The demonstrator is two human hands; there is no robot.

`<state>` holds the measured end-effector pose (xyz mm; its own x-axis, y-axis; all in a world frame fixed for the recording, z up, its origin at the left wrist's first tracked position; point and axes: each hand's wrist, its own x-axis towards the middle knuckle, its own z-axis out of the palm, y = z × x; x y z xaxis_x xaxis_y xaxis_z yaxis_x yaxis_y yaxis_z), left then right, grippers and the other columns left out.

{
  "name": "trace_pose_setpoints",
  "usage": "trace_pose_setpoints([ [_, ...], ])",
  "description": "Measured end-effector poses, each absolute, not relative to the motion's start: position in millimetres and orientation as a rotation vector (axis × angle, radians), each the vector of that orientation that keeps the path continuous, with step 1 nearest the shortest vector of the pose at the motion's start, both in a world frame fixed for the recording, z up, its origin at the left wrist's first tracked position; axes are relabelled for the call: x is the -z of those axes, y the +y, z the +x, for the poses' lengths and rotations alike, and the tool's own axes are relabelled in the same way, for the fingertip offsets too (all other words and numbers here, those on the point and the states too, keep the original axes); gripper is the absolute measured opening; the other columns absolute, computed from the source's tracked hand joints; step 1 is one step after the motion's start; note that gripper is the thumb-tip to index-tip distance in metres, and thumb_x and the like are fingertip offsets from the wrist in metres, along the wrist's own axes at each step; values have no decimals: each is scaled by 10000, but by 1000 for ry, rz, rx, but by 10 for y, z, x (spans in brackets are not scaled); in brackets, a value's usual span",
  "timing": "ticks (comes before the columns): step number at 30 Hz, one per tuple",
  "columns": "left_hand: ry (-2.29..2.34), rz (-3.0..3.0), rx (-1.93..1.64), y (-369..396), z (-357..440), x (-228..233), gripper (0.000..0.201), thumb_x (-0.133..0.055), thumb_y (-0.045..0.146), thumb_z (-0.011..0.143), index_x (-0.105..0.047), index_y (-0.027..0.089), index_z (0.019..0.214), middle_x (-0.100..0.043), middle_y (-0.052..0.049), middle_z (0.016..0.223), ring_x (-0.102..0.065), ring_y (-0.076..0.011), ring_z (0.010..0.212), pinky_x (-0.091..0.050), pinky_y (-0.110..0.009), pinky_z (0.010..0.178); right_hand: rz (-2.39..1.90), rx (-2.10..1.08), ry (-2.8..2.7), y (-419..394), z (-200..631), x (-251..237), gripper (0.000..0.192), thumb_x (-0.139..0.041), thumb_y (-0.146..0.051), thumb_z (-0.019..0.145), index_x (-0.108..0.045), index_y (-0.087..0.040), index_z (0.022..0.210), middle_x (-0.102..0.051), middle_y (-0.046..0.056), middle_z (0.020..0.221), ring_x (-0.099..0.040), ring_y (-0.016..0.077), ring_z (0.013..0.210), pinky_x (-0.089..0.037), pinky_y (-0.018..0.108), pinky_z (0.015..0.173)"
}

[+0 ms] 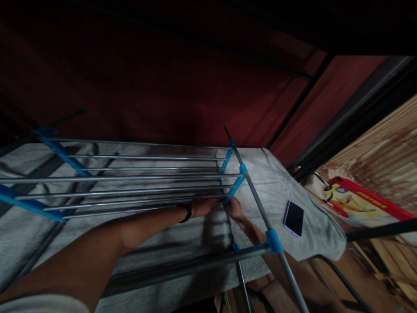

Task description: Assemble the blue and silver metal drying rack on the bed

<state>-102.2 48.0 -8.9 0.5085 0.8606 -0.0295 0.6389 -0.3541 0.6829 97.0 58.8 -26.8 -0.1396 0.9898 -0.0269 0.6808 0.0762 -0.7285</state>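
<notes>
A rack of thin grey metal tubes with blue plastic brackets stands across the grey cloth. My left hand, with a black band at the wrist, is closed around the right end of the lowest near tube, its fingertips partly hidden. Close beside it, my right hand grips the lower end of the right blue bracket from below. My right forearm passes behind a slanting side pole, which carries a blue joint nearer to me.
On the grey cloth, a phone lies to the right of the rack. A red and yellow box is further right. Dark red fabric hangs behind. A thick tube crosses the foreground; dark frame bars stand at right.
</notes>
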Motion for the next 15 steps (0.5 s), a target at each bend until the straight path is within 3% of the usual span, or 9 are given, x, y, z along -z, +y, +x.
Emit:
trace_pose_setpoints([
  [10, 1249, 2075, -394, 522, -1037, 197, 461, -439, 195, 993, -649, 237, 1400, -565, -46, 1557, -466, -251, 1457, -267, -396, 1271, -1675, -767, -1885, 589, 953, 424, 283, -494, -168, 728, -672, -189, 947, -697, 37, 874, -625, 194, 843, -471, 270, 752],
  [15, 1262, 2069, -374, 528, -1036, 203, 463, -451, 217, 989, -637, 299, 1405, -567, 5, 1558, -453, -226, 1467, -245, -407, 1280, -1791, -725, -1864, 573, 905, 416, 295, -526, -154, 743, -684, -185, 991, -727, 63, 924, -641, 202, 864, -472, 273, 759],
])
